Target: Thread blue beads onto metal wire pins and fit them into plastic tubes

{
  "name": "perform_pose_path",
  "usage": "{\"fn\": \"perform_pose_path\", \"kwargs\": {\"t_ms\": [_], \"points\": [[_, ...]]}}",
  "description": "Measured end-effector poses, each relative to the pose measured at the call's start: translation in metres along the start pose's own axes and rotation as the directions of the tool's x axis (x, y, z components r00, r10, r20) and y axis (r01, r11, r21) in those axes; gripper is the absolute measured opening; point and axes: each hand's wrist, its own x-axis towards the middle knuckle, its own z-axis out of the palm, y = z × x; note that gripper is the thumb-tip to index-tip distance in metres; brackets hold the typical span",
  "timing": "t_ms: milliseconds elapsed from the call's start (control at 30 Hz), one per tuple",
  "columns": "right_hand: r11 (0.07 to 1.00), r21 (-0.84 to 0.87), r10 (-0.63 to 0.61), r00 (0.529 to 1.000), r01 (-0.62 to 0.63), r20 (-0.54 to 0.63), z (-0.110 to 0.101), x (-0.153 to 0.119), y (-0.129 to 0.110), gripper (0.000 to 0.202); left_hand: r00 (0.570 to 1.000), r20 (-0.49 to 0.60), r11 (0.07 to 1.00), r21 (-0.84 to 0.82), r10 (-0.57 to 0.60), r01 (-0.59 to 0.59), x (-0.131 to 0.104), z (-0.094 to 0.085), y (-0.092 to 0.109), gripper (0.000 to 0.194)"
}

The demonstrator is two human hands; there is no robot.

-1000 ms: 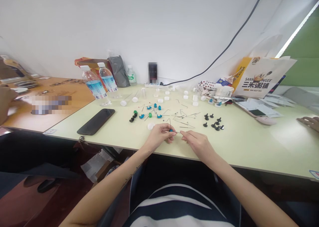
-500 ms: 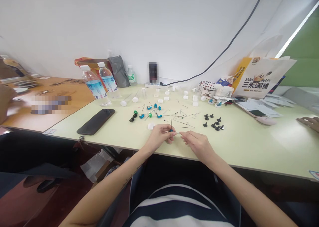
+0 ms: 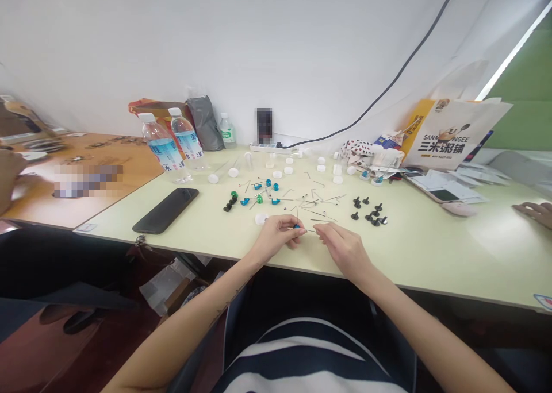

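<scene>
Near the table's front edge, my left hand [image 3: 282, 232] pinches a small blue piece [image 3: 296, 226] with a thin bent metal wire [image 3: 297, 214] standing up from it. To its right, my right hand [image 3: 338, 241] has its fingertips closed on the end of a thin metal rod [image 3: 310, 230] that reaches towards the blue piece. Behind both hands lie loose metal wires [image 3: 317, 195], blue pieces [image 3: 275, 201] and a green piece [image 3: 259, 199]. A white round cap [image 3: 261, 219] is just behind my left hand.
A black phone [image 3: 166, 210] and two water bottles [image 3: 188, 140] stand left. Several black pieces [image 3: 370, 216] lie right, before a paper bag [image 3: 448, 131]. White caps and tubes sit farther back. Another person's hand [image 3: 535, 212] rests at the right edge.
My right hand has moved slightly right, away from my left hand, and more of the thin rod shows between them. My left hand has stayed in place.
</scene>
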Motion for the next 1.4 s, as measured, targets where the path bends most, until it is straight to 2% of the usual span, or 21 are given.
{"fn": "perform_pose_path", "kwargs": {"t_ms": [133,367,600,800,1100,1233,1400], "points": [[0.998,-0.065,-0.020,1.000,0.021,0.024,0.001,-0.003,0.001,0.027,1.000,-0.002,1.000,0.002,0.006,-0.006,0.000,0.000,-0.002,0.027],[0.944,-0.300,-0.134,0.990,0.141,0.044,-0.004,-0.001,-0.006,0.028,1.000,0.003,1.000,-0.025,0.002,-0.002,-0.001,0.000,-0.001,0.027],[0.885,-0.398,-0.237,0.969,0.243,0.063,-0.006,-0.001,-0.009,0.025,0.998,0.054,0.999,-0.046,-0.024,0.026,-0.003,0.001,0.001,0.028],[0.909,-0.355,-0.213,0.976,0.217,0.049,-0.005,-0.002,-0.009,0.026,0.997,0.075,0.995,-0.086,-0.036,0.043,0.000,0.001,-0.005,0.028],[0.995,-0.086,-0.046,0.995,0.053,0.088,0.003,-0.005,0.000,0.024,0.996,0.082,1.000,-0.013,-0.016,0.017,-0.004,0.001,0.002,0.028],[0.995,-0.089,-0.037,0.997,0.043,0.074,0.003,-0.002,-0.001,0.024,0.998,0.060,0.999,-0.024,-0.029,0.030,-0.005,0.002,0.005,0.029],[0.991,-0.130,-0.048,0.998,0.044,-0.028,-0.003,-0.001,-0.003,0.032,0.998,0.037,0.995,-0.079,-0.056,0.059,-0.004,0.001,0.004,0.030]]}}
